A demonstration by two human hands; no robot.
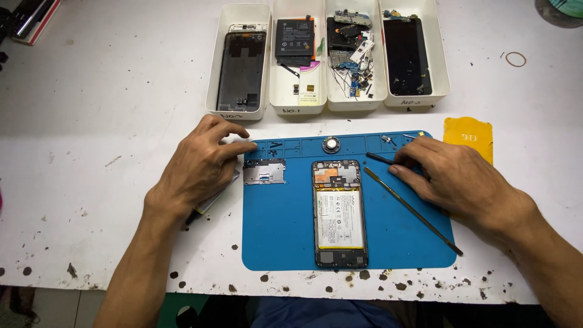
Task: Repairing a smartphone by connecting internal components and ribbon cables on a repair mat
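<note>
Sat centred in the lower middle of the frame: opened phone (340, 214) on a blue mat (279, 237), back cover off, white-labelled battery and copper-toned shielding bared, bottom edge close to the mat's near rim. Left open mat on both sides of it, more on the left. Lay just right of the phone: long thin metal spudger (412, 209), slanting toward lower right, its tip near the mat's edge. Rested at centre left, over the mat's left border: left hand (197, 167), fingers curled downward, covering a flat grey piece (215, 195), perhaps a cover; grip unclear. Lay just beside that hand: small metal shield plate (265, 172). Rested at centre right: right hand (452, 176), fingertips pinched together on a dark slim tool (380, 158). Stood along the upper edge: four white trays (328, 100) with phone parts. Showed elsewhere: stained white table (97, 121), yellow card (467, 138) at right, round speaker part (331, 144) at the mat's top
</note>
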